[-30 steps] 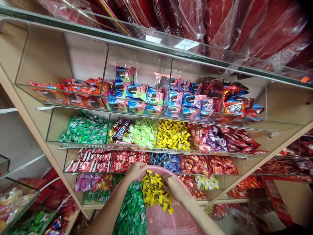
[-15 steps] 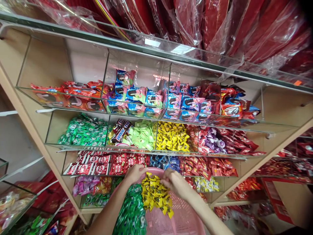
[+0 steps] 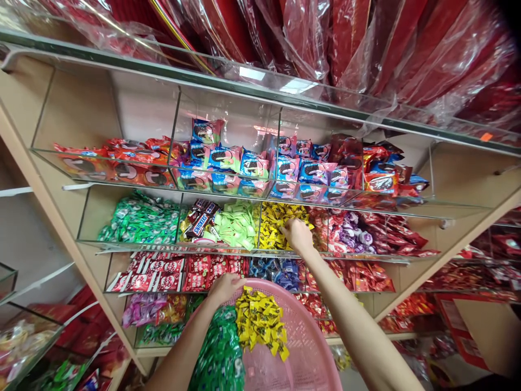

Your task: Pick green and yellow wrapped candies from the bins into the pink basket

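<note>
My left hand (image 3: pixel 224 288) is closed on the rim of a round pink plastic basket (image 3: pixel 313 353), at its far left side. Inside the basket, green-wrapped candies (image 3: pixel 220 350) lie on the left, with a heap of yellow-wrapped candies (image 3: pixel 260 320) beside them. My right hand (image 3: pixel 298 235) is up at the shelf, its curled fingers touching yellow-wrapped candies (image 3: pixel 271 225) in a glass compartment. The fingertips are partly hidden, and I cannot see what is between them.
Glass dividers split the shelves; a glass front edge (image 3: pixel 220 248) runs below my right hand. Snickers bars (image 3: pixel 202 218) and pale green packets (image 3: pixel 236 225) lie left of the yellow candies, purple-and-white sweets (image 3: pixel 356 233) right. Wrapped cookies (image 3: pixel 223 157) fill the shelf above.
My right hand has moved up from the yellow candies in the basket to those in the shelf compartment. My left hand stays at the basket rim.
</note>
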The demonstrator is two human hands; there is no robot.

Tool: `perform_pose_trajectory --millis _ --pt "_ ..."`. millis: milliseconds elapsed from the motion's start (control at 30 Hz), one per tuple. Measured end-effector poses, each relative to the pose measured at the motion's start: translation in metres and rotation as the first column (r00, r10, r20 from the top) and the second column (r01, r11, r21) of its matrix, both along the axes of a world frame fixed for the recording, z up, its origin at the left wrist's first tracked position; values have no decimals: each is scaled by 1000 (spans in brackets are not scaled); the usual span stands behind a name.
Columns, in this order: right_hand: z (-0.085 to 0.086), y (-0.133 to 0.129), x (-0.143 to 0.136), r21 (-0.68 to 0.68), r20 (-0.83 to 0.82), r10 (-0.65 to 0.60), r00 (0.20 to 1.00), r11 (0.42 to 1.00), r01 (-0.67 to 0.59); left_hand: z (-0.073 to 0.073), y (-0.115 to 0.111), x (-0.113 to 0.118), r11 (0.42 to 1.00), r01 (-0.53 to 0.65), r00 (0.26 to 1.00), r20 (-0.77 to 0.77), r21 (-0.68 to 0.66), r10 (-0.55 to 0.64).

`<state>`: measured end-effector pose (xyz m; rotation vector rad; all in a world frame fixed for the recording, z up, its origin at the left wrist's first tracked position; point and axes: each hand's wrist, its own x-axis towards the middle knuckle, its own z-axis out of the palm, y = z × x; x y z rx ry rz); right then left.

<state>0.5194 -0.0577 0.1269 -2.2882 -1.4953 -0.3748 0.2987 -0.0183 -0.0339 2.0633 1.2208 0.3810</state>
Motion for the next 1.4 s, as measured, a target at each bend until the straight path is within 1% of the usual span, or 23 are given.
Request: perform_pose_trajectory --millis 67,167,233,300,367,433,500,533,600,667,733,800,900,1067,1233,1333,1400 --pt "-1 0 -1 22 -9 2 1000 1000 -2 -1 1 0 998 17 1000 -3 54 -17" --pt "0 -15 -3 180 -26 81 996 981 -75 -3 1 0 997 22 1000 -4 73 -22" --pt "1 -34 -6 325 -45 183 982 932 -159 -5 2 0 997 18 1000 6 80 -18" --pt "0 -55 -13 448 -68 319 945 856 -257 -6 2 0 996 15 1000 10 90 -16" --pt "-9 -74 -23 500 -101 464 880 788 -358 -8 3 0 995 23 1000 2 102 -23" --pt "-26 -87 -33 459 -156 580 800 759 -461 -10 4 0 993 35 999 -9 110 -35" --pt "-51 -91 -41 348 -229 628 744 766 -540 -12 5 0 993 38 999 -16 116 -36" --pt "-64 -91 -45 281 -264 623 736 780 -559 -12 5 1 992 35 999 -18 119 -33" --pt "-90 -86 -48 160 -306 578 756 814 -558 -12 5 1 992 27 999 -21 120 -25" --pt "-109 -80 -49 78 -315 534 785 838 -539 -9 4 0 993 17 1000 -25 114 -14" --pt "-121 -75 -49 37 -312 509 803 851 -525 -6 2 0 995 7 999 -34 102 -4" --pt "-128 -73 -49 24 -308 493 814 859 -512 -3 1 0 995 3 999 -39 98 1" --pt "-133 -74 -49 30 -307 475 825 871 -490 0 -1 0 995 6 999 -34 99 -2" --pt "-136 -76 -51 52 -338 453 825 884 -464 3 -2 0 997 -10 999 -39 73 13" --pt "-136 -81 -54 86 -358 446 820 890 -447 1 -1 1 996 -7 998 -60 88 12" --pt "-126 -86 -56 135 -352 462 814 886 -444 -4 1 1 994 8 998 -61 110 -1" --pt "-111 -89 -55 199 -332 491 805 871 -449 -7 3 1 994 15 999 -42 109 -11"
